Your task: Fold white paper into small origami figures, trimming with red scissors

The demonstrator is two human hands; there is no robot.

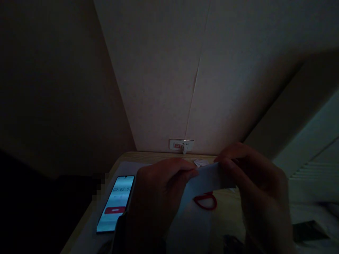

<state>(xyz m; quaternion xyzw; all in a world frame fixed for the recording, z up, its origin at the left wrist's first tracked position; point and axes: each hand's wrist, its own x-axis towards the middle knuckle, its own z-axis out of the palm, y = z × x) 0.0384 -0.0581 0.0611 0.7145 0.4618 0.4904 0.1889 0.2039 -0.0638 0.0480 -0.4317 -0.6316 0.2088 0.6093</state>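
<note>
A strip of pale paper (209, 177) is stretched between my two hands, above the table. My left hand (164, 194) pinches its left end between thumb and fingers. At the upper right edge, my right hand (254, 190) grips the same paper with thumb and forefinger. Below the strip shows a red handle loop of what looks like scissors (206, 201); the rest of the tool is hidden. A larger pale sheet (190, 225) lies underneath, partly covered by my left hand. Left of that hand rests a lit phone (116, 203) with a running-time display.
The wooden table (127, 156) meets a pale wall with a power socket (181, 145) and a plug in it. Small white paper scraps (201, 162) lie at the table's back edge. A dark flat object (309, 231) is at the lower right. The light is dim.
</note>
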